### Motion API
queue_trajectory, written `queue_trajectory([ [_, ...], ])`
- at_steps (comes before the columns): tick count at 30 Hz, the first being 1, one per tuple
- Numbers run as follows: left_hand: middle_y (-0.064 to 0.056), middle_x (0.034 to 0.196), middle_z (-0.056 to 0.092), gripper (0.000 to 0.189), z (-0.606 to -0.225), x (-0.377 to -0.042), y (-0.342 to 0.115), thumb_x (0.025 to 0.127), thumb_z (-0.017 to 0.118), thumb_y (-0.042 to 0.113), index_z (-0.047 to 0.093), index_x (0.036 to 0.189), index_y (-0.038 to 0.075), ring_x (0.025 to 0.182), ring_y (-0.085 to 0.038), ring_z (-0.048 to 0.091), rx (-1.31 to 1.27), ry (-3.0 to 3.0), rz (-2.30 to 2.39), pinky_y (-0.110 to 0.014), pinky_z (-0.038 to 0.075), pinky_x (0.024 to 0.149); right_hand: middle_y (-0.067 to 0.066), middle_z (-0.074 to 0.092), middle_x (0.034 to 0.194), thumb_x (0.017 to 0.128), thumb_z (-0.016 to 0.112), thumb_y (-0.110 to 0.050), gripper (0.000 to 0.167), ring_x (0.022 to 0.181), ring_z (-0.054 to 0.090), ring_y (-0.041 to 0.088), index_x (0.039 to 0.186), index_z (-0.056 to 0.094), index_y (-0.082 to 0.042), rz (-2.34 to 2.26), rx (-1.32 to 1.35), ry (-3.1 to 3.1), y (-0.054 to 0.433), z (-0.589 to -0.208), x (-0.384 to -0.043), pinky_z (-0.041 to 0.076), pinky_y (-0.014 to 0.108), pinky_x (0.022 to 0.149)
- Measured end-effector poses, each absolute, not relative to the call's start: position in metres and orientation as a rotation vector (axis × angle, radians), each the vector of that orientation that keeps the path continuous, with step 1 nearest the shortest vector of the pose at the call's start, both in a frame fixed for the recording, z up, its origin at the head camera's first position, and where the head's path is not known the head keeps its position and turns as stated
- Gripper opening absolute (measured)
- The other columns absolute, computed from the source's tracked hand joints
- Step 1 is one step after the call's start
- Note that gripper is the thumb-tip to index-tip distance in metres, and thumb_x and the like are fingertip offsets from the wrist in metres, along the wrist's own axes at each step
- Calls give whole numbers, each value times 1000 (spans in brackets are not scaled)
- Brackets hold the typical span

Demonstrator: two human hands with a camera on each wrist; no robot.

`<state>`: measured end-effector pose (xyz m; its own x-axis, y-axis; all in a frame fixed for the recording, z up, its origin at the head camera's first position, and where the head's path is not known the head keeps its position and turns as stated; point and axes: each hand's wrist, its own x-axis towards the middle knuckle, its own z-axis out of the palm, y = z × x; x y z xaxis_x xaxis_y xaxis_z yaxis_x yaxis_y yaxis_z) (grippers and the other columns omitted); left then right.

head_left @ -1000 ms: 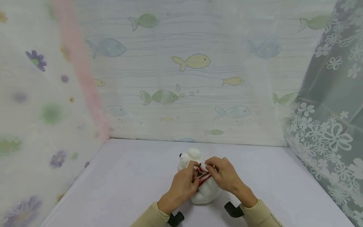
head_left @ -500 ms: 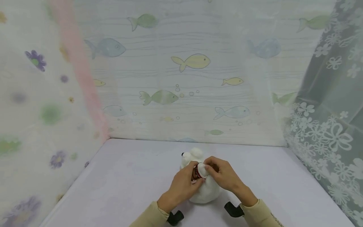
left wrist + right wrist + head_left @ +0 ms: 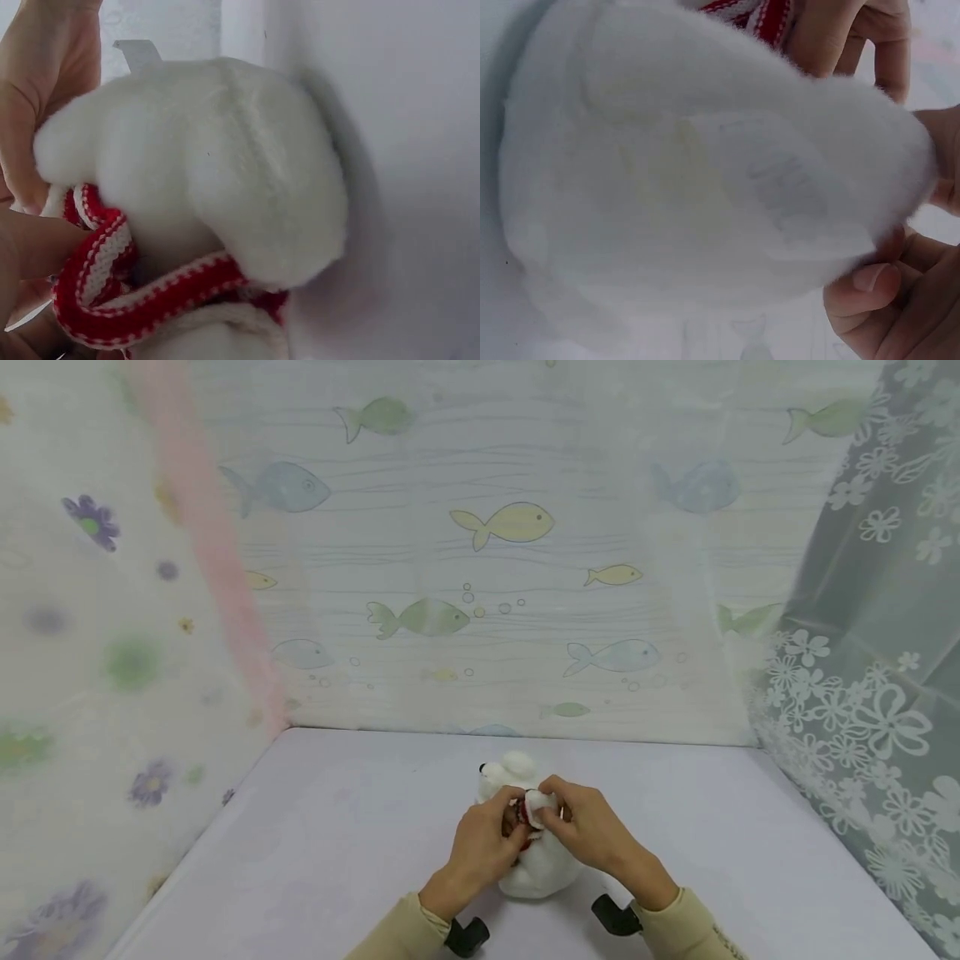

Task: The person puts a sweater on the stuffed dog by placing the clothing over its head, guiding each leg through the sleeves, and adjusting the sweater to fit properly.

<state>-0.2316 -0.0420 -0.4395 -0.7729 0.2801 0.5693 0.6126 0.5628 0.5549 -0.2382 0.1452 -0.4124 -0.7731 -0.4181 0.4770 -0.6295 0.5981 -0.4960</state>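
Left hand (image 3: 480,843), angled inward, fingers curled, gripping red-and-white knit (image 3: 172,300); right hand (image 3: 592,827), angled oppositely, pinching white plush toy (image 3: 543,867)

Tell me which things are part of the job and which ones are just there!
Part of the job:
- white plush animal
- red-and-white knitted scarf, bunched against it

Just there:
- white tabletop
- fish-print sheet behind
- pink-edged flowery sheet
- grey sheet with white flowers
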Motion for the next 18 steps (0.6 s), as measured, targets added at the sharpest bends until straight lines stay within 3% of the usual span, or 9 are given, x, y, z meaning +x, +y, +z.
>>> queue_trajectory([
  [7,11,66,51,36,-435,-234,-49,75,76,6,61,107,14,59,-5,45,-648,-2316,-727,-22,37,52,-12,51,64,92,59,-8,13,52,44,1,101,58,-16,1030,753,-2492,145,-410,-236,41,22,47],
  [12,8,72,53,38,-430,-237,-52,74,79,6,61,107,12,68,-9,49,-683,-2233,-734,-26,41,60,-9,56,66,94,54,-7,14,51,49,3,104,53,-17,1128,750,-2523,146,-411,-237,44,24,46],
  [18,1,80,57,22,-430,-244,-60,83,72,9,63,102,6,77,-13,51,-648,-2185,-901,-28,44,66,-8,59,78,92,59,-12,13,58,53,7,99,51,-19,1148,746,-2553,151,-413,-241,46,25,50],
])
